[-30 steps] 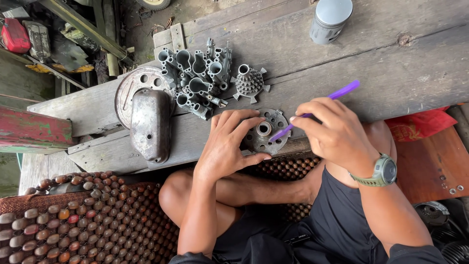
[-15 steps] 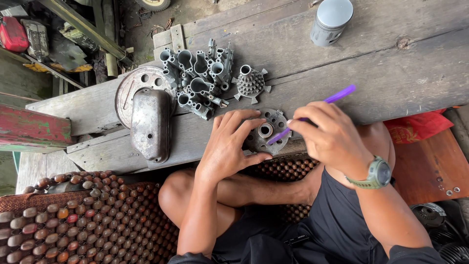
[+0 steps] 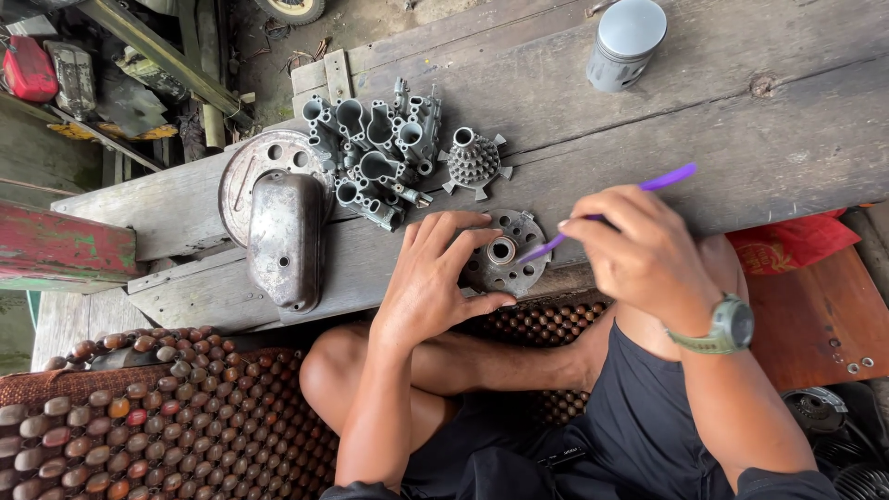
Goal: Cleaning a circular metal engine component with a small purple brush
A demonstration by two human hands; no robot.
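Note:
A round grey metal part with holes (image 3: pixel 505 252) lies on the wooden bench (image 3: pixel 741 139) near its front edge. My left hand (image 3: pixel 433 278) cups its left side, fingers and thumb around the rim. My right hand (image 3: pixel 644 255), with a green wristwatch, grips a purple brush-like tool (image 3: pixel 676 176); the tool's lower end reaches down to the part's right side.
Behind the part lie a cluster of grey carburetor-like castings (image 3: pixel 375 148), a small spiked metal piece (image 3: pixel 474 162), a dull metal cover (image 3: pixel 285 239) on a round plate (image 3: pixel 250 167), and a metal piston (image 3: pixel 628 42). A beaded seat mat (image 3: pixel 167 426) covers the lower left.
My right hand has drifted slightly right and down with the purple tool. My left hand stays on the round part.

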